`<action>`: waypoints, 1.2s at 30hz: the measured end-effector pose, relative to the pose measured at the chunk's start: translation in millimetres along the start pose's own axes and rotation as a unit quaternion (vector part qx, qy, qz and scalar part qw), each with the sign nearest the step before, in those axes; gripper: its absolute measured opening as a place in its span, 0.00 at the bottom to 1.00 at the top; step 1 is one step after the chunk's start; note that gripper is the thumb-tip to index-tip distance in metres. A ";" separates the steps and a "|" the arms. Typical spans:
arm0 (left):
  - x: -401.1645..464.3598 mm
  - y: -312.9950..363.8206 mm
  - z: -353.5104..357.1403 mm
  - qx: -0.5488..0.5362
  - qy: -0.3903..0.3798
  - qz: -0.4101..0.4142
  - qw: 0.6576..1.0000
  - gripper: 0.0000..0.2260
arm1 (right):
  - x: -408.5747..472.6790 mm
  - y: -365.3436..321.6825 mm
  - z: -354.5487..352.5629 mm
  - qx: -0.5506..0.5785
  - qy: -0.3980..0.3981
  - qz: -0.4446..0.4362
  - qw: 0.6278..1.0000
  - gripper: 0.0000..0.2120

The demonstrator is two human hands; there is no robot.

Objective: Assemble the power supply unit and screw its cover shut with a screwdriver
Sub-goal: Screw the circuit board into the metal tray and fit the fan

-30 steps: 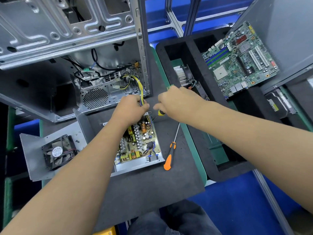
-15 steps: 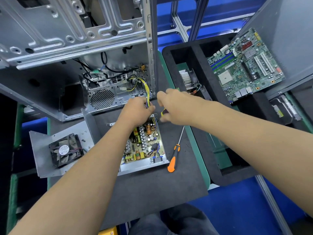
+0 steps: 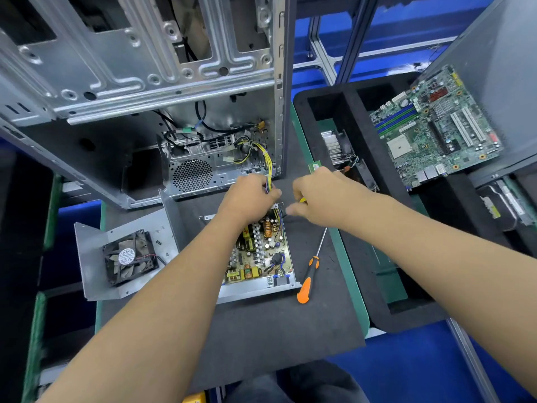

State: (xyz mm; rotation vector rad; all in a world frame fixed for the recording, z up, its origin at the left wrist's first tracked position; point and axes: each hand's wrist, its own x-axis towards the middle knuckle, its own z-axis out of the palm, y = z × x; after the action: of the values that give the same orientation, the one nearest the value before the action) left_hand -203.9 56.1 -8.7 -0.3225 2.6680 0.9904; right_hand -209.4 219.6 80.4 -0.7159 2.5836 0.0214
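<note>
gripping yellow wires (image 3: 268,167) with left hand (image 3: 247,199), right hand (image 3: 319,199) pinching a yellow-handled tool (image 3: 302,200) over the power supply unit (image 3: 261,257).

Power supply unit (image 3: 261,257) lying open on dark mat, circuit board with coils and capacitors showing, yellow wire bundle (image 3: 268,167) running up from its far end. Cover (image 3: 96,251) with black fan lying detached left of unit. Orange-handled screwdriver (image 3: 308,274) lying just right of unit, tip pointing away.
</note>
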 end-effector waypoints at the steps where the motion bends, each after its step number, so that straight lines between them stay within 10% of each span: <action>1: 0.3 -0.9 0.3 0.000 -0.002 0.001 1.000 0.15 | -2.3 1.8 -0.9 0.024 -0.014 -0.010 1.000 0.13; 36: 7.6 -10.0 6.0 -0.013 -0.001 0.001 1.000 0.14 | 2.2 -1.4 1.1 -0.036 0.034 -0.056 0.997 0.06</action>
State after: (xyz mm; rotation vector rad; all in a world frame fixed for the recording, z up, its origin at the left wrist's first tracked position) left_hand -206.9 51.8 -21.6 -0.3229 2.6556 1.0262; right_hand -209.9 217.5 78.6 -0.9021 2.6140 0.0546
